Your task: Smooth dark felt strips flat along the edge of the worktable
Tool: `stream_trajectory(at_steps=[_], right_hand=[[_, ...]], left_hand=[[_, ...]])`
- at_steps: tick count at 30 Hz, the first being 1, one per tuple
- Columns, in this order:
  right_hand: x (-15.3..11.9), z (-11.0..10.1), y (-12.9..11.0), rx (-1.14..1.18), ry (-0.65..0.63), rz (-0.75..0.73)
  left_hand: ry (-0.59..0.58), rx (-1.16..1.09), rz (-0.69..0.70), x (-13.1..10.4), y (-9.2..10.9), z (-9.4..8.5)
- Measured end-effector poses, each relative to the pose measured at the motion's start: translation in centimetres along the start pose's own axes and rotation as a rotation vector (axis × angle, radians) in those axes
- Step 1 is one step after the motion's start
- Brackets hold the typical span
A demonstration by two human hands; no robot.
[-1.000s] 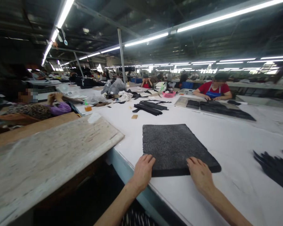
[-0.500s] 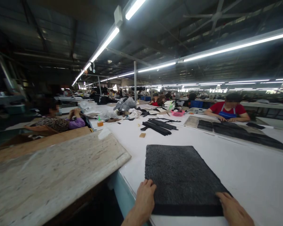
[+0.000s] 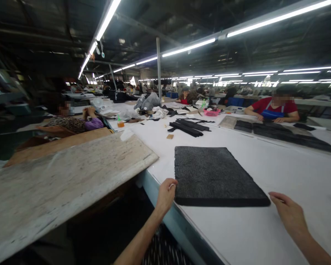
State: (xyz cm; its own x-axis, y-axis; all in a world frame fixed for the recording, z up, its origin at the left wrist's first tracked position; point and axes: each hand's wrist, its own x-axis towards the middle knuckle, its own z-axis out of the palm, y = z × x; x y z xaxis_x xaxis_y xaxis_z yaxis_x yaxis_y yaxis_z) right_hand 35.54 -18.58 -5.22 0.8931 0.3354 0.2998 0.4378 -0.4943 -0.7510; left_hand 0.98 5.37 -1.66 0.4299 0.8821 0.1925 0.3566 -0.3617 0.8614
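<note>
A dark, fuzzy pile-fabric piece (image 3: 212, 175) lies flat on the white tabletop, with a smooth black band along its near edge. At its left side my left hand (image 3: 166, 195) is closed, thumb and fingers pinched at the fabric's edge. My right hand (image 3: 289, 215) is by the near right corner, fingers drawn together with their tips at the edge. How much cloth lies between the right fingertips is hard to see.
Black strips (image 3: 189, 127) and a small tan block (image 3: 170, 136) lie farther back. To the left is a stained pale board (image 3: 79, 176). A co-worker in red (image 3: 273, 108) handles dark pieces at right; another person's purple sleeve (image 3: 93, 124) shows at left. A pink basket (image 3: 212, 112) stands behind.
Both hands have shifted from on top of the fabric to its left and right edges. The fabric appears higher in view as the camera tilted down, and more of my arms shows.
</note>
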Motion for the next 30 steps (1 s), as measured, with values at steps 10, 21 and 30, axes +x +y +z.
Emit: stream_trajectory(at_steps=[10,21,30], right_hand=[[-13.3,6.1,-15.3,-0.153,-0.594,-0.87],[-16.7,11.0,-18.0,-0.571,-0.431,-1.256],[-14.2,10.4,-19.8,-0.509,-0.718,-0.752]], left_hand=[[-0.064,0.08,0.112,-4.8,-0.5,-1.6],[-0.037,0.15,0.273,-8.0,-0.4,-1.3],[-0.197,0.396,0.673,-8.7,0.6,1.3]])
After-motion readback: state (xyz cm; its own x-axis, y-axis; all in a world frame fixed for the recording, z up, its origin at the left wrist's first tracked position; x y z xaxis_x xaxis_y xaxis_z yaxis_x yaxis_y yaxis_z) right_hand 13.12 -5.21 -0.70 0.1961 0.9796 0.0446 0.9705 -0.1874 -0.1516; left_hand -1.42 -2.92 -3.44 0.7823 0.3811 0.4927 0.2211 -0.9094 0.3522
